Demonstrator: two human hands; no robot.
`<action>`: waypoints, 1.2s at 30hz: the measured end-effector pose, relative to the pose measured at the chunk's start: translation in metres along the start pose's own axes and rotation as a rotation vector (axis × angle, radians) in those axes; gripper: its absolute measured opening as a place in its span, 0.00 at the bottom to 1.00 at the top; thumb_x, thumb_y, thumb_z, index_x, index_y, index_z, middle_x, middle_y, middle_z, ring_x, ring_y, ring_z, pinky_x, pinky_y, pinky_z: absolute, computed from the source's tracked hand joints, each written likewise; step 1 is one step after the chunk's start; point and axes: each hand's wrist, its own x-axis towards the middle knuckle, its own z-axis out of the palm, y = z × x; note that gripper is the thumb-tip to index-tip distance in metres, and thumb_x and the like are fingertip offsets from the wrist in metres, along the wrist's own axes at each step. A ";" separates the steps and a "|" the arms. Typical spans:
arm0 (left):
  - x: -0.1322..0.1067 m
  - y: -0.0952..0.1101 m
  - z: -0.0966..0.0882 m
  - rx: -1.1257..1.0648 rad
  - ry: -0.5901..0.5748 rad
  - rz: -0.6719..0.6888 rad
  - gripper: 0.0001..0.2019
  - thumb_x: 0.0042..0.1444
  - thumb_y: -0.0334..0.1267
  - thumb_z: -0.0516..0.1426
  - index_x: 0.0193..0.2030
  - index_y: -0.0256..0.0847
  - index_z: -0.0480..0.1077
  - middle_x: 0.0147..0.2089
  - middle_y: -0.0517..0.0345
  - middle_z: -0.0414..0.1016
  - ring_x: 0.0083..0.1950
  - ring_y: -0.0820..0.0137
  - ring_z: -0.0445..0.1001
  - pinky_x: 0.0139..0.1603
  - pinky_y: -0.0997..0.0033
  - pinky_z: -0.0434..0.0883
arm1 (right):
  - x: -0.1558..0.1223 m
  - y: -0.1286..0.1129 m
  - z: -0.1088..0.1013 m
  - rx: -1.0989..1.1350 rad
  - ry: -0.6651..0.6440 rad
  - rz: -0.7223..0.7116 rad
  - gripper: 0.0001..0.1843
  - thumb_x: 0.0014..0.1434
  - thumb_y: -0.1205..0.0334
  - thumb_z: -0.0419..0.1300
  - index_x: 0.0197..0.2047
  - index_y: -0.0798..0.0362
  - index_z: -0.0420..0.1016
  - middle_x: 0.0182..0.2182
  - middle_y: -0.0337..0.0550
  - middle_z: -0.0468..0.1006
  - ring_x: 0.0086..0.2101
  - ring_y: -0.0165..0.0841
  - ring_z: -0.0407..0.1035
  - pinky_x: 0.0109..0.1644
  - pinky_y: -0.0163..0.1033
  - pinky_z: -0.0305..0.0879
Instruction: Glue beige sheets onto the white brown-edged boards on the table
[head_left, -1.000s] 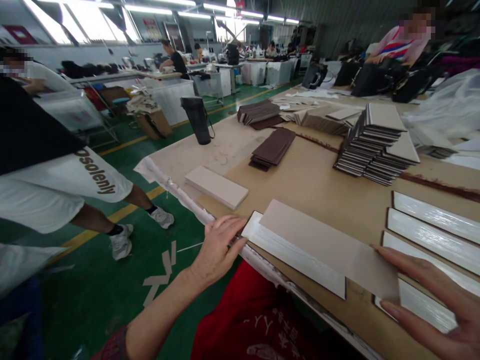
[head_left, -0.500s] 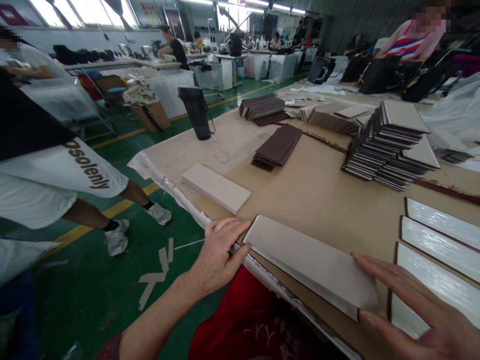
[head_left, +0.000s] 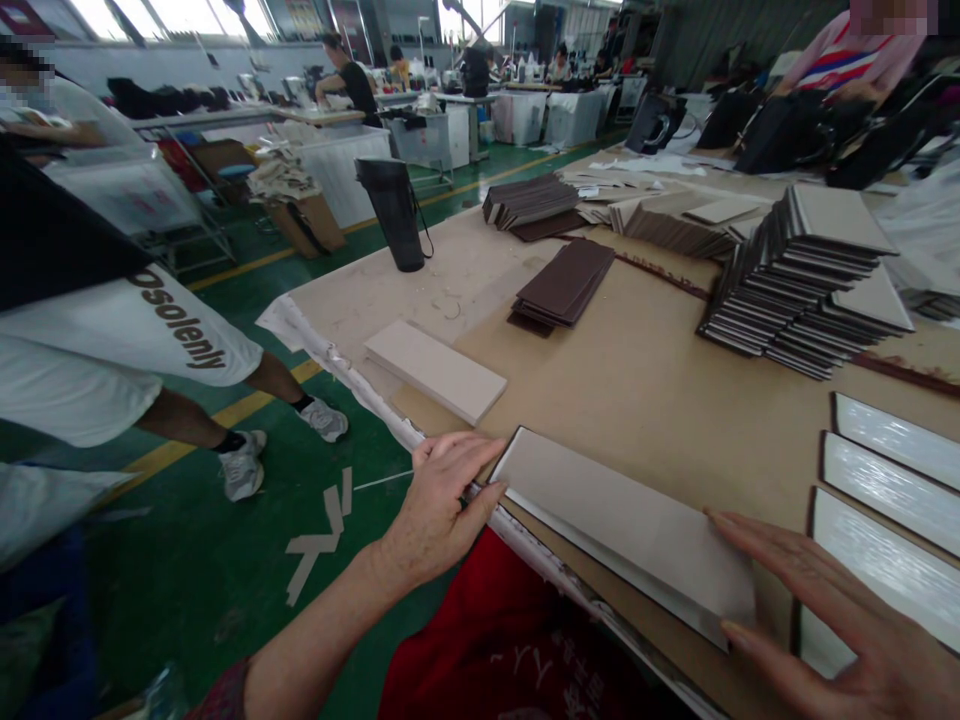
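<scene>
A long beige card panel (head_left: 615,515) lies on a white glued strip at the near edge of the cardboard-covered table (head_left: 645,380). My left hand (head_left: 442,500) rests at the panel's left end, fingers stretched out against its edge. My right hand (head_left: 832,610) lies flat with fingers spread on the panel's right end. Neither hand grips anything.
Three white glued strips (head_left: 892,490) lie to the right. A beige block (head_left: 435,368), brown panel stacks (head_left: 564,284), a fanned pile of panels (head_left: 810,280) and a black bottle (head_left: 394,212) sit further back. A person in white shorts (head_left: 127,345) stands left; other people work behind.
The beige panel, earlier offset above the white strip, has been slid down and now covers it. Both hands stay at its ends.
</scene>
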 end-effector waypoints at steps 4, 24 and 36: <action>0.000 -0.001 0.002 0.009 0.003 -0.004 0.18 0.66 0.38 0.56 0.62 0.48 0.64 0.56 0.55 0.75 0.59 0.61 0.67 0.59 0.54 0.58 | -0.003 0.002 0.003 -0.016 -0.029 0.000 0.39 0.58 0.44 0.62 0.70 0.40 0.59 0.61 0.46 0.69 0.56 0.50 0.69 0.57 0.60 0.71; 0.002 0.004 0.000 0.065 -0.014 0.003 0.12 0.65 0.35 0.56 0.54 0.50 0.71 0.56 0.58 0.75 0.59 0.62 0.68 0.59 0.51 0.57 | 0.006 -0.014 -0.005 -0.032 -0.034 -0.057 0.34 0.61 0.47 0.61 0.68 0.47 0.63 0.59 0.49 0.72 0.54 0.50 0.71 0.56 0.61 0.72; 0.002 0.000 0.000 0.131 -0.063 0.013 0.12 0.66 0.40 0.53 0.53 0.50 0.73 0.58 0.55 0.74 0.60 0.59 0.68 0.60 0.49 0.61 | 0.016 -0.025 -0.015 -0.010 -0.117 -0.111 0.27 0.64 0.56 0.60 0.64 0.53 0.68 0.60 0.50 0.72 0.58 0.44 0.67 0.59 0.56 0.70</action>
